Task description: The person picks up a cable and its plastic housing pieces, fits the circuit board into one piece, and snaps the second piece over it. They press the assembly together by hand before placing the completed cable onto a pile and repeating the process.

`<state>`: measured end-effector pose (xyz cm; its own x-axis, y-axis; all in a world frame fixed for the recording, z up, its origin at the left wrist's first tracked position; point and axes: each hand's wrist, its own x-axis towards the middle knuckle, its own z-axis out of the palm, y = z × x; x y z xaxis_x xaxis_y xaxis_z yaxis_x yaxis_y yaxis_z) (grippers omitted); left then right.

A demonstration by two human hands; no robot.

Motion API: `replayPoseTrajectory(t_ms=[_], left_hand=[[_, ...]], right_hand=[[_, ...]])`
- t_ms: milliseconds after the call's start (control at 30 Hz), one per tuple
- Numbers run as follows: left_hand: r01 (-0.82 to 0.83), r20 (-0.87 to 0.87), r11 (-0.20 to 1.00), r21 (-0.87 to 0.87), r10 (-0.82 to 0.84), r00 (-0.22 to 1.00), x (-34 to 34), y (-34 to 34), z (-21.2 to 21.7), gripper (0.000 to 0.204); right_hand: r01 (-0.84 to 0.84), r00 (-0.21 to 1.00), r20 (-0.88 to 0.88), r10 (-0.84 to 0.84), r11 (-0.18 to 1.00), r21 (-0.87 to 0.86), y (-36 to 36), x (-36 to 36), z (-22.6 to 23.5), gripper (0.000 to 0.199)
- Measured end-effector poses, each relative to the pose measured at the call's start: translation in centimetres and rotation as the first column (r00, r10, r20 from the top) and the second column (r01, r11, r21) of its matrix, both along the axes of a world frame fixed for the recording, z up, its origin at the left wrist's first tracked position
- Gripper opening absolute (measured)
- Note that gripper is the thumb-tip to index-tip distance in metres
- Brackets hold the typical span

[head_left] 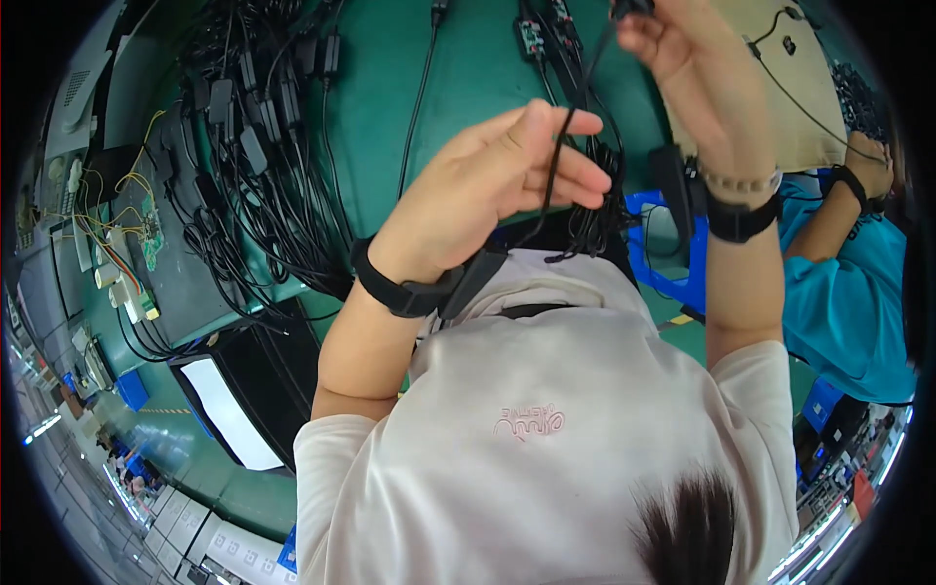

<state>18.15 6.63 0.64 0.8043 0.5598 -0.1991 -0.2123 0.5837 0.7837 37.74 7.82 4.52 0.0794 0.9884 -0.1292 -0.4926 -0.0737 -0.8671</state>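
A thin black cable (588, 78) runs slantwise between my two hands. Its upper end has a black plug-like part (632, 8), partly cut off by the top edge of the view. My right hand (687, 73) is raised at the top right with its fingers closed on that end. Lower and further left, my left hand (497, 166) has its fingers stretched out and apart, and the cable passes across them without being gripped. Below the left hand, the cable drops toward my lap. Beside that hand hangs a bundle of black cables (597, 219) at the table edge.
A green table (380, 88) carries a heap of black cables with small boxes (253, 146) on the left. Cables with bare circuit boards (531, 39) lie at the back. Left are a wired green board (151, 234) and a black case (273, 366); right, a co-worker's teal sleeve (838, 292) and tan sheet (780, 88).
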Motion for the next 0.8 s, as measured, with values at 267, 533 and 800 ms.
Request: replayPoseTrajectory(t_ms=[267,533,800], left_hand=[[-0.068,-0.049,0.991,0.112,0.074,0.996,-0.5,0.6,0.3,0.046],[-0.107,-0.039,0.990,0.094,0.111,0.993,-0.4,0.5,0.1,0.034],[-0.352,-0.050,0.894,0.277,0.380,0.924,-0.3,0.2,2.3,0.039]], right_hand=[[-0.159,0.970,0.213,0.120,0.971,0.176,1.5,-0.4,1.1,0.014],[-0.239,0.927,0.339,0.162,0.950,0.200,2.3,-0.1,0.4,0.020],[-0.318,0.878,0.454,0.155,0.896,0.309,2.1,-0.5,1.2,0.032]])
